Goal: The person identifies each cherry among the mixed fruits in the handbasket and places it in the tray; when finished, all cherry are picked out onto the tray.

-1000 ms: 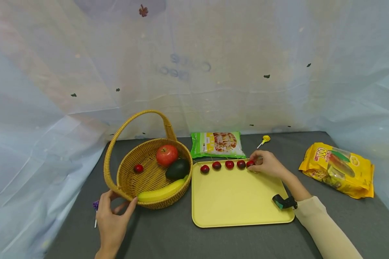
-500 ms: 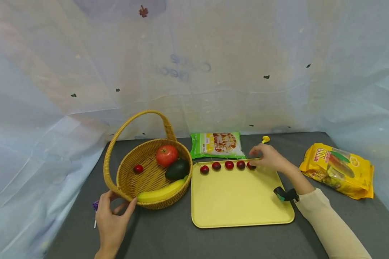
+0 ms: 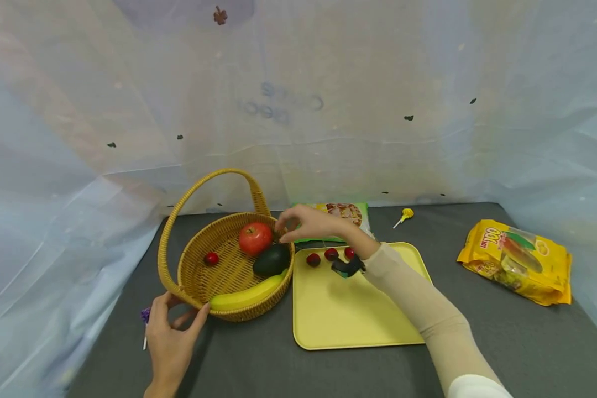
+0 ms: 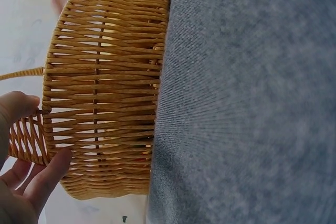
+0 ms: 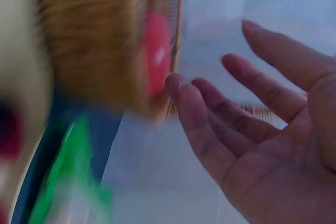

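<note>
A woven basket (image 3: 239,316) with a tall arched handle holds a red apple (image 3: 255,239), a dark green avocado (image 3: 272,261), a banana (image 3: 249,297) and one cherry (image 3: 211,258). My left hand (image 3: 171,342) pinches the basket's rim where the handle joins, as the left wrist view also shows. Over the basket's right rim, close to the apple and avocado, hovers my right hand (image 3: 310,222). Its fingers are loosely bent and apart, with nothing between them in the right wrist view. Cherries (image 3: 313,259) lie along the back of the yellow tray (image 3: 338,326); my right forearm hides part of the row.
Behind the tray lies a green snack bag (image 3: 363,215), partly covered by the right hand. A yellow lollipop (image 3: 405,215) is at the back, a yellow candy bag (image 3: 519,262) at the right. A purple lollipop (image 3: 145,315) lies beside the left hand.
My right hand has left the rightmost cherry on the tray and swung left to the basket's right rim. My left hand has stayed at the basket.
</note>
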The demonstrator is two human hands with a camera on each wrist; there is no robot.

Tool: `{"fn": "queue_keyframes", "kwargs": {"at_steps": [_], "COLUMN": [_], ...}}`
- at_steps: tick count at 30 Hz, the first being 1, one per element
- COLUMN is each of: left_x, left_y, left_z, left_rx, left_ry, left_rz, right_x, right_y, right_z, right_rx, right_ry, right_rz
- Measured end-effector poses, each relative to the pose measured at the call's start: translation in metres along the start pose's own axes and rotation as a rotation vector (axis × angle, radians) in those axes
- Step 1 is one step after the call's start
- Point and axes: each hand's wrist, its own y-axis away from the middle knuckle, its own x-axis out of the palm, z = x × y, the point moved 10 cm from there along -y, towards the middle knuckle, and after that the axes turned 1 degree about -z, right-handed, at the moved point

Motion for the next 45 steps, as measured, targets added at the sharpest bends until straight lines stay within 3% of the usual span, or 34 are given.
{"fn": "queue_keyframes", "kwargs": {"at_steps": [7, 13, 16, 25, 32, 45], "left_x": [0.002, 0.001, 0.001, 0.003, 0.001, 0.0], "left_y": [0.0, 0.0, 0.0, 0.002, 0.001, 0.0], "left_z": [0.0, 0.0, 0.0, 0.0, -0.002, -0.003], "left_rx": [0.02, 0.021, 0.021, 0.014, 0.018, 0.034], "left_ry": [-0.015, -0.012, -0.009, 0.019, 0.023, 0.017], "left_rz": [0.012, 0.008, 0.003, 0.022, 0.026, 0.021], "right_x": [0.041, 0.079, 0.095, 0.128, 0.136, 0.147], "right_y": [-0.078, -0.119, -0.132, -0.144, -0.145, -0.14], "right_z": [0.031, 0.036, 0.029, 0.012, 0.007, -0.001], "right_rx": [-0.069, -0.05, 0.001, 0.047, 0.096, 0.139], "right_ry": [-0.09, -0.036, -0.031, 0.002, 0.1, 0.055], "right_rz": [0.061, 0.097, 0.111, 0.158, 0.196, 0.278]}}
